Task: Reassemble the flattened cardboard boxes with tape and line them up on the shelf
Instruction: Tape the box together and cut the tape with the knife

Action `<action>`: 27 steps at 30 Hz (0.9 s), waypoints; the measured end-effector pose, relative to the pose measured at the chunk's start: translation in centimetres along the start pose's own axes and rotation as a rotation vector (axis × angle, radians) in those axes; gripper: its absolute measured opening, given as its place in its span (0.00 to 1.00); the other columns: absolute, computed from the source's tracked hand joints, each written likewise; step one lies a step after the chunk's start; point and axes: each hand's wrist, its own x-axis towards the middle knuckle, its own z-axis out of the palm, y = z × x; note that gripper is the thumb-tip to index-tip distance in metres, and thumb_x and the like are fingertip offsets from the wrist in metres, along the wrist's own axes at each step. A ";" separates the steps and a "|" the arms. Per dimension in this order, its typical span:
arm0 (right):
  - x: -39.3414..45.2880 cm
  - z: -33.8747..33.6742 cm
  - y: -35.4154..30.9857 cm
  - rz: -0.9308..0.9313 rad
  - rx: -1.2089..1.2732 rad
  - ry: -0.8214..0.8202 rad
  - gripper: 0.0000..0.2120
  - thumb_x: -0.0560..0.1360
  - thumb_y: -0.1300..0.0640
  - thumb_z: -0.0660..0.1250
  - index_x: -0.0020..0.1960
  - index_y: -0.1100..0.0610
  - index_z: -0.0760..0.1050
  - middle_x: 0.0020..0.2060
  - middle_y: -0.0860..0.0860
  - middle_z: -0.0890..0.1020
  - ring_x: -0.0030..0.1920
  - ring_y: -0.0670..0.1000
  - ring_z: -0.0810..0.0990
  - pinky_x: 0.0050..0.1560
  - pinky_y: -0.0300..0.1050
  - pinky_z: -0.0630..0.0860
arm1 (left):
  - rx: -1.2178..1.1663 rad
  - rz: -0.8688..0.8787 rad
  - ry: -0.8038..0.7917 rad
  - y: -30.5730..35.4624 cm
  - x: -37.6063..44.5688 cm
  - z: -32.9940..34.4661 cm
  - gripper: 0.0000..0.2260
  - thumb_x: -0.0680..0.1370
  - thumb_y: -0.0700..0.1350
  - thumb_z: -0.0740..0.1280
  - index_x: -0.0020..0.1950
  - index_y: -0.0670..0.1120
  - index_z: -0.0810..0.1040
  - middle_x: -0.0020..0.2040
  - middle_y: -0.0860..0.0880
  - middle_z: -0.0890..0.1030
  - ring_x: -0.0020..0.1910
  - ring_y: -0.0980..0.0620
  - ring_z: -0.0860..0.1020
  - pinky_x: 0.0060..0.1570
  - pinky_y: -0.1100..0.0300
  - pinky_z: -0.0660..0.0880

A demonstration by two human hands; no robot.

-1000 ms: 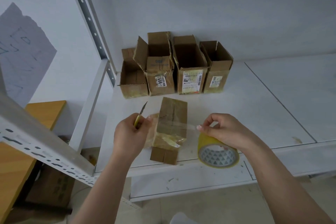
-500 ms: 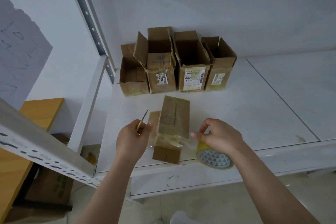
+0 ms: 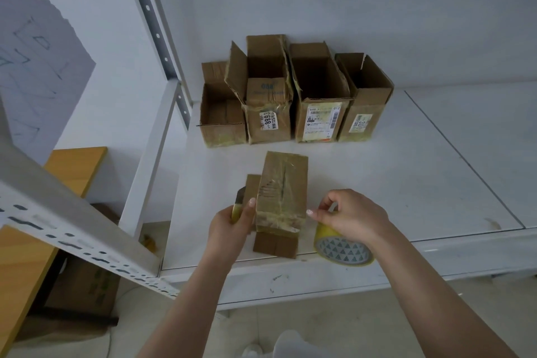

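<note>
The box being taped [image 3: 283,200] stands at the front edge of the white shelf [image 3: 406,177], its taped bottom panel facing up and its flaps spread beneath it. The right hand [image 3: 351,216] grips the yellow tape roll [image 3: 343,245], fingers curled over the top of the roll and the forefinger tip close to the box's right front corner. Half a second ago a strip of clear tape stretched between roll and box; now the roll sits just beside the box and no free strip shows. The left hand [image 3: 232,225] has moved in from the left and its thumb now presses against the box's left side, while its fingers stay curled round the yellow-handled knife [image 3: 237,203], whose blade points up beside the box's flap. Earlier that hand was held apart from the cardboard. Against the back wall, the row of four open boxes [image 3: 296,104] stands unchanged, side by side and touching. A wooden surface [image 3: 72,168] lies lower left, beyond the shelf post [image 3: 151,17].
</note>
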 end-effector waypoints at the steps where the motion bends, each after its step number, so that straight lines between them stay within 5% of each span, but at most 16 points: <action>1: 0.0 -0.1 0.0 0.002 -0.007 0.000 0.18 0.71 0.30 0.64 0.44 0.44 0.75 0.39 0.37 0.74 0.39 0.38 0.71 0.34 0.40 0.65 | 0.006 -0.009 -0.006 0.0 -0.1 0.1 0.22 0.78 0.62 0.63 0.33 0.46 0.75 0.24 0.55 0.74 0.24 0.58 0.71 0.32 0.59 0.68; 8: 0.0 -0.4 -0.2 0.013 -0.015 -0.018 0.18 0.71 0.30 0.64 0.45 0.44 0.75 0.39 0.37 0.73 0.40 0.41 0.73 0.36 0.41 0.67 | 0.098 -0.090 -0.025 -0.8 -0.7 0.8 0.23 0.78 0.64 0.58 0.36 0.46 0.74 0.27 0.54 0.74 0.29 0.54 0.71 0.31 0.59 0.67; 12: -0.1 -0.7 0.0 0.006 -0.017 -0.019 0.18 0.71 0.30 0.64 0.45 0.44 0.75 0.39 0.37 0.74 0.40 0.39 0.72 0.36 0.41 0.67 | 0.198 -0.031 0.026 -0.2 -0.4 -1.4 0.15 0.77 0.57 0.67 0.45 0.45 0.76 0.40 0.49 0.79 0.39 0.51 0.76 0.36 0.59 0.70; 15: -0.3 -0.8 0.1 0.006 -0.008 -0.010 0.17 0.70 0.30 0.64 0.43 0.43 0.75 0.39 0.37 0.73 0.40 0.40 0.73 0.36 0.41 0.68 | 0.073 0.101 0.078 3.0 -0.4 -3.3 0.15 0.80 0.58 0.61 0.47 0.46 0.73 0.39 0.49 0.75 0.37 0.51 0.73 0.37 0.58 0.70; 20: -0.4 -1.0 -0.1 0.014 0.017 -0.035 0.17 0.70 0.30 0.65 0.43 0.43 0.74 0.40 0.38 0.75 0.44 0.41 0.76 0.38 0.42 0.69 | 0.083 0.398 -0.425 10.8 -1.1 -1.4 0.17 0.85 0.50 0.54 0.43 0.43 0.73 0.32 0.52 0.73 0.29 0.57 0.71 0.32 0.65 0.70; 23: -0.3 -1.1 0.0 0.020 0.026 -0.061 0.17 0.70 0.30 0.65 0.42 0.43 0.74 0.44 0.40 0.78 0.47 0.43 0.78 0.44 0.44 0.73 | 0.228 0.315 -0.703 12.6 -0.6 1.4 0.18 0.85 0.49 0.54 0.41 0.44 0.74 0.33 0.48 0.78 0.30 0.53 0.76 0.34 0.63 0.75; 27: -0.5 -1.1 0.5 0.002 0.270 -0.138 0.14 0.69 0.35 0.70 0.44 0.45 0.78 0.46 0.44 0.81 0.48 0.45 0.80 0.50 0.46 0.77 | 0.365 0.198 -0.709 11.0 1.3 2.7 0.19 0.85 0.50 0.53 0.39 0.44 0.74 0.29 0.49 0.79 0.27 0.53 0.76 0.29 0.65 0.74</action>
